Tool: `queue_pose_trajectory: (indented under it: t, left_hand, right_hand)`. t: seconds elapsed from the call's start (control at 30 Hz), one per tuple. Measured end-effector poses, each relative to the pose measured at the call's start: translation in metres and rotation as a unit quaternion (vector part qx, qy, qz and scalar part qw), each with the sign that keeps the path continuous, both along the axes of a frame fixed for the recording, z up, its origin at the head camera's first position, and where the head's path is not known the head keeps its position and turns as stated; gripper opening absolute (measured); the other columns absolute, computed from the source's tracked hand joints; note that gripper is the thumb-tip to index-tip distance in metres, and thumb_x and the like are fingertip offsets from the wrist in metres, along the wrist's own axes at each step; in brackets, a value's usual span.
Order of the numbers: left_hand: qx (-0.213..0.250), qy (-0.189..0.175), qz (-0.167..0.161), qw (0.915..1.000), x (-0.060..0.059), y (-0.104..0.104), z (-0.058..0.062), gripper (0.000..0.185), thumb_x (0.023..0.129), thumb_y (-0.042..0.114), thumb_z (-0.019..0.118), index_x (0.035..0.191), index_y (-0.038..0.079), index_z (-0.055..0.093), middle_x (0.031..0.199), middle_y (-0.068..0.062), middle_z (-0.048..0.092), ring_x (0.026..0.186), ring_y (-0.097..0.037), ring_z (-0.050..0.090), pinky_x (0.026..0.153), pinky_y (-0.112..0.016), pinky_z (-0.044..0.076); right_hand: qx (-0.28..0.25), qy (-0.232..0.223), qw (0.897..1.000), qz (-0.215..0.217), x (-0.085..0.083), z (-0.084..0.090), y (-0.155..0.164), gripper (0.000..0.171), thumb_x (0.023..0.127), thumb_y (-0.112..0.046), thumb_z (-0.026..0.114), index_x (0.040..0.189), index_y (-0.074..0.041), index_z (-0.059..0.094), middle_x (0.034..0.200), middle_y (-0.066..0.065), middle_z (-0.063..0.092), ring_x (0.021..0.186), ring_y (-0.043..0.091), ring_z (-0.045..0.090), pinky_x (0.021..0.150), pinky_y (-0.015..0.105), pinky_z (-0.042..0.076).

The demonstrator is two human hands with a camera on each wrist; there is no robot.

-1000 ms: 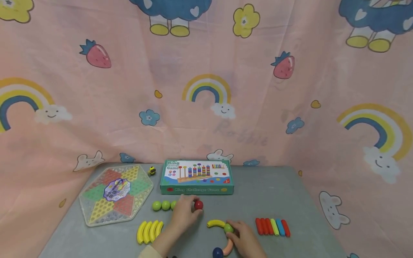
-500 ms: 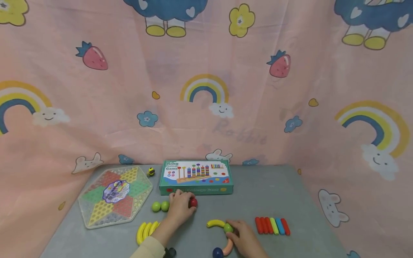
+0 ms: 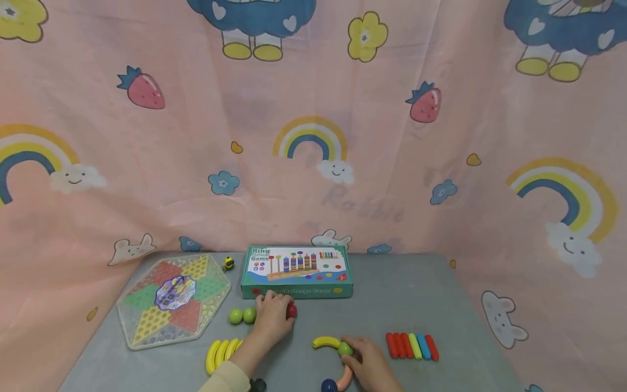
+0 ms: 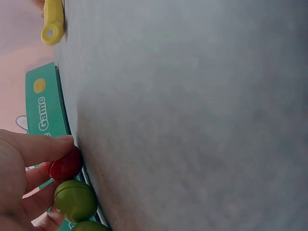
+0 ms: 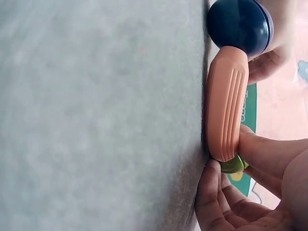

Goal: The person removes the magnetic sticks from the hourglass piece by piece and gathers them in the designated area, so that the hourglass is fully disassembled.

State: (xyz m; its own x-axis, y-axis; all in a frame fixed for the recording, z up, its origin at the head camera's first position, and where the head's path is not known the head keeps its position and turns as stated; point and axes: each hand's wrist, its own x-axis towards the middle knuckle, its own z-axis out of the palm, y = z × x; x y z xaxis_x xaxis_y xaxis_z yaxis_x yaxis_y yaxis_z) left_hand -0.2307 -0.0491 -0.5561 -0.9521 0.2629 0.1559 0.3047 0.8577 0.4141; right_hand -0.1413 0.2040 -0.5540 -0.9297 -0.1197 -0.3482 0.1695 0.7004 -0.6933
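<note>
My left hand (image 3: 271, 319) pinches a red ball (image 4: 66, 164) between thumb and fingers. In the left wrist view, a green ball (image 4: 75, 200) sits right beside the red one, with another green ball partly cut off below. Two green balls (image 3: 243, 316) show left of that hand in the head view. My right hand (image 3: 370, 363) pinches another green ball (image 3: 345, 349), which joins a yellow curved rod (image 3: 325, 342) and an orange curved rod (image 5: 226, 106). A dark blue ball (image 5: 238, 25) is at the orange rod's other end.
Yellow curved rods (image 3: 222, 353) lie front left, partly behind the left forearm, near a black ball (image 3: 258, 385). Short red, yellow-green and blue rods (image 3: 412, 347) line up at right. Behind stand a green game box (image 3: 296, 272), a hexagonal board (image 3: 147, 302) and a small bee (image 3: 228, 263).
My left hand has moved left with the red ball, along the row of green balls, now covering part of that row. My right hand stays on the green ball of the joined piece.
</note>
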Motion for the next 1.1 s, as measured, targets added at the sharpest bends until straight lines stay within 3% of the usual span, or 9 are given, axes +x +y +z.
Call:
queue_pose_trajectory:
  t: [0.13,0.27,0.37,0.43,0.53,0.73,0.9,1.1]
  left_hand:
    - [-0.001,0.001,0.002,1.0,0.001,-0.001,0.0,0.031,0.08,0.02,0.084,0.108,0.014,0.072,0.104,-0.005,0.071,0.104,-0.026,0.05,0.098,-0.057,0.033]
    - [0.009,0.005,-0.004,0.9999,0.005,-0.003,0.003,0.043,0.081,0.021,0.083,0.121,0.014,0.068,0.115,-0.006,0.071,0.109,-0.026,0.05,0.101,-0.057,0.033]
    - [0.041,0.011,-0.027,0.9987,0.012,-0.001,0.008,0.052,0.084,0.023,0.081,0.132,0.014,0.063,0.12,-0.004,0.069,0.11,-0.023,0.053,0.101,-0.052,0.04]
    - [0.075,0.001,-0.059,0.9954,0.019,0.002,0.011,0.052,0.085,0.022,0.079,0.133,0.012,0.062,0.118,-0.004,0.069,0.104,-0.02,0.057,0.094,-0.046,0.047]
    - [0.097,-0.047,-0.108,0.9883,0.033,0.008,0.011,0.047,0.088,0.024,0.076,0.132,0.013,0.063,0.12,-0.003,0.068,0.105,-0.019,0.062,0.089,-0.04,0.055]
    - [0.065,-0.155,-0.169,0.971,0.056,0.018,0.0,0.052,0.086,0.028,0.078,0.135,0.026,0.063,0.132,0.004,0.063,0.122,-0.02,0.06,0.1,-0.045,0.052]
    - [0.05,-0.183,-0.194,0.9623,0.062,0.019,-0.003,0.059,0.082,0.025,0.081,0.138,0.027,0.061,0.123,0.009,0.064,0.109,-0.01,0.059,0.094,-0.037,0.053]
    - [0.015,-0.18,-0.234,0.9554,0.066,0.018,-0.004,0.061,0.079,0.02,0.083,0.137,0.024,0.063,0.097,0.014,0.056,0.08,0.002,0.048,0.07,-0.02,0.046]
  right_hand:
    - [-0.013,0.009,1.0,0.008,0.0,-0.001,0.0,0.048,0.094,-0.025,0.072,0.135,-0.003,0.063,0.096,0.004,0.058,0.081,0.018,0.053,0.066,0.032,0.045]
    - [-0.021,-0.002,1.0,-0.013,0.002,-0.002,0.001,0.062,0.09,-0.028,0.076,0.141,0.0,0.055,0.11,0.009,0.065,0.085,0.016,0.058,0.071,0.033,0.052]
    - [-0.022,-0.009,0.999,-0.033,0.005,-0.002,0.001,0.068,0.088,-0.028,0.078,0.142,0.003,0.051,0.114,0.01,0.067,0.087,0.015,0.062,0.074,0.036,0.056]
    - [-0.02,-0.008,0.999,-0.036,0.006,-0.001,0.0,0.063,0.088,-0.026,0.078,0.139,0.003,0.054,0.109,0.008,0.067,0.086,0.016,0.062,0.073,0.037,0.055]
    - [-0.014,0.002,0.999,-0.03,0.008,0.001,-0.002,0.052,0.089,-0.023,0.078,0.131,0.001,0.06,0.104,0.005,0.066,0.083,0.016,0.06,0.07,0.036,0.054]
    - [-0.028,0.026,0.999,-0.015,0.005,0.002,-0.006,0.041,0.089,-0.014,0.076,0.126,-0.001,0.066,0.106,0.005,0.07,0.082,0.014,0.062,0.069,0.036,0.054]
    - [-0.063,0.035,0.997,0.002,0.0,0.001,-0.004,0.037,0.09,-0.012,0.074,0.126,-0.002,0.067,0.104,0.004,0.071,0.079,0.013,0.063,0.067,0.034,0.054]
    - [-0.097,0.053,0.993,0.03,0.0,-0.003,-0.003,0.036,0.089,-0.016,0.077,0.122,-0.004,0.07,0.1,0.004,0.072,0.079,0.014,0.065,0.066,0.032,0.054]
